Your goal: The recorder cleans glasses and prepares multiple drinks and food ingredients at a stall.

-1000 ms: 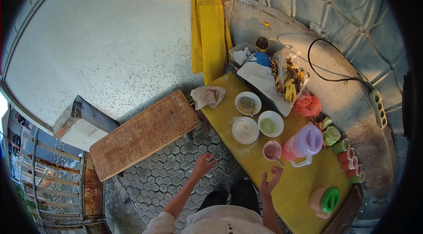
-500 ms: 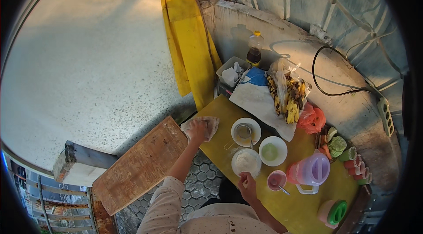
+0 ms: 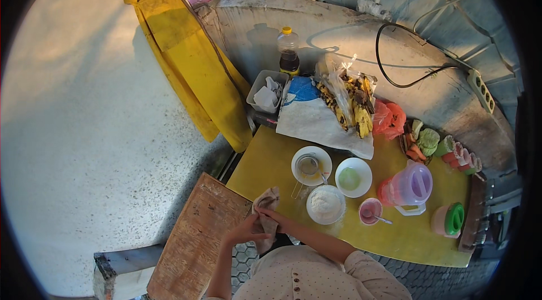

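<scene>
Three bowls (image 3: 325, 204), flour, green liquid, strainer, pink jug (image 3: 407, 186)

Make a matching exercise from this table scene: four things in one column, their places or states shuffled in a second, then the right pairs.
Things:
1. cloth
2. bottle
3. jug
4. bananas

Places or states:
A. upright by the back wall
B. in a clear bag
C. between both hands at the table's near edge
D. right of the small pink cup

Pairs: 1-C, 2-A, 3-D, 4-B

cloth (image 3: 265, 209) at table (image 3: 265, 159) near edge, bowl (image 3: 325, 204) right, board (image 3: 197, 238) left.
</scene>
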The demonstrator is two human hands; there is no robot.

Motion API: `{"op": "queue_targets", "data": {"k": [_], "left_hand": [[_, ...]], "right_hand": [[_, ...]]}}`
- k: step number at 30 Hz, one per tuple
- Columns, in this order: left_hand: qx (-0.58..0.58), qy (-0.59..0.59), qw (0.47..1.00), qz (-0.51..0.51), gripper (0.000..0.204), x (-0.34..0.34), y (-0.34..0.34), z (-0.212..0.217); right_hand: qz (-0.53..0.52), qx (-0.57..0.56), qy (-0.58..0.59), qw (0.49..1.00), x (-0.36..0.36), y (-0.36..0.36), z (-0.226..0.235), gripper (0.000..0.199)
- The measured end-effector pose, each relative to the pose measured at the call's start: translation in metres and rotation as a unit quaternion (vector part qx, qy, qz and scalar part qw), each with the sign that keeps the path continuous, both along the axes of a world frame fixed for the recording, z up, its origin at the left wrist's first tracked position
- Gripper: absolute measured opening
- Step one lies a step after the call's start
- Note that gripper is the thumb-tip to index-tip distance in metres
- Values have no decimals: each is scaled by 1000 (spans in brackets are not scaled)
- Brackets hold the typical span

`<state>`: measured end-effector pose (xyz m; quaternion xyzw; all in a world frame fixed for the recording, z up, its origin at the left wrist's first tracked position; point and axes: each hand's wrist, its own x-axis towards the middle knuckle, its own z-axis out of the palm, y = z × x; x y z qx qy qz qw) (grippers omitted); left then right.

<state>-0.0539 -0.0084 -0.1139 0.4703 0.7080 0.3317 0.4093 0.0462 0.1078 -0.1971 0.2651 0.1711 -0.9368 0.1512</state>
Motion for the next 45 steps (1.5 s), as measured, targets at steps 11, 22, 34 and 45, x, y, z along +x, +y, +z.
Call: {"op": "queue_targets", "data": {"k": [11, 22, 34, 45], "left_hand": [[-150, 448, 871, -135, 40, -61, -70, -95], [-119, 291, 933, -174, 35, -57, -1, -82], [-145, -307, 936, -96, 43, 41, 89, -112], [-138, -429, 892, -35, 50, 84, 115, -140]], "right_hand": [[-38, 636, -60, 768, -57, -93, 46, 46], [-247, 408, -102, 873, 29, -120, 32, 40], [-566, 261, -186, 759, 174, -152, 21, 59], [-401, 615, -525, 432, 251, -107, -13, 52]]}}
